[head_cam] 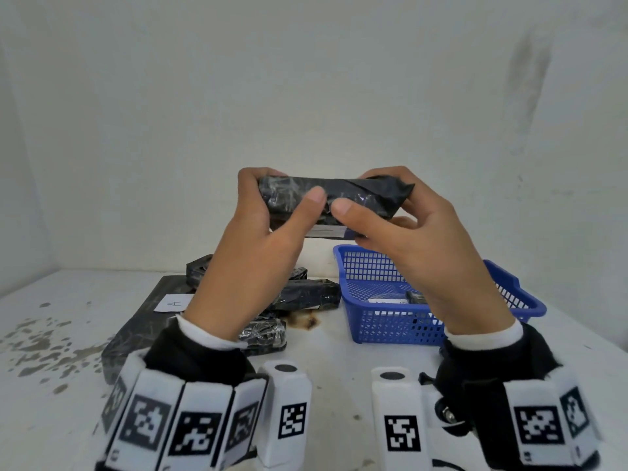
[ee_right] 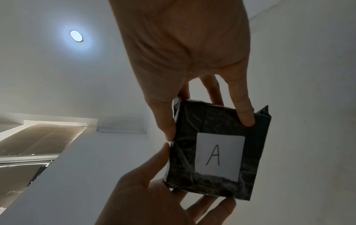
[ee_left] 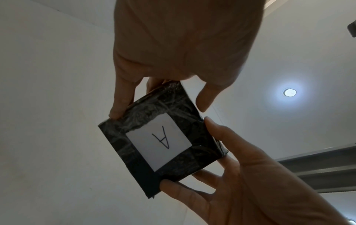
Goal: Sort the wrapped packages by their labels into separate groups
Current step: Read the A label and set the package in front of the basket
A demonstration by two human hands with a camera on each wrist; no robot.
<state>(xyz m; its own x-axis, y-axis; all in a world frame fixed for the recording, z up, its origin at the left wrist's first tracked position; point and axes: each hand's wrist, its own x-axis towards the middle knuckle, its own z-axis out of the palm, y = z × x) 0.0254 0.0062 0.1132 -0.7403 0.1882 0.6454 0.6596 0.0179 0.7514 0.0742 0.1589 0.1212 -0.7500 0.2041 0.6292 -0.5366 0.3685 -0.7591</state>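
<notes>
We hold one wrapped package (head_cam: pixel 331 202) up in front of us with both hands: our left hand (head_cam: pixel 261 239) curls round its left end with the thumb pressed on the near face, and our right hand (head_cam: pixel 418 232) curls round the right end the same way, so the two thumbs nearly meet in the middle. The package is off the table (head_cam: pixel 339 385), well above it, and its white label (ee_right: pixel 219 156), which reads A, faces downward, plain in both wrist views but almost hidden from the head view. That is where we judge the risk lies: if we misread the letter from this angle, the package could land in the wrong group. Below the left hand lie more black packages (head_cam: pixel 306 294) on a flat dark parcel (head_cam: pixel 136 328) that also carries an A label (head_cam: pixel 175 303); the blue basket (head_cam: pixel 390 324) sits under the right hand with something labelled inside, though we cannot read it. The wrap looks slick, so a loosened grip while turning it could let it slip onto the pile and scatter it
</notes>
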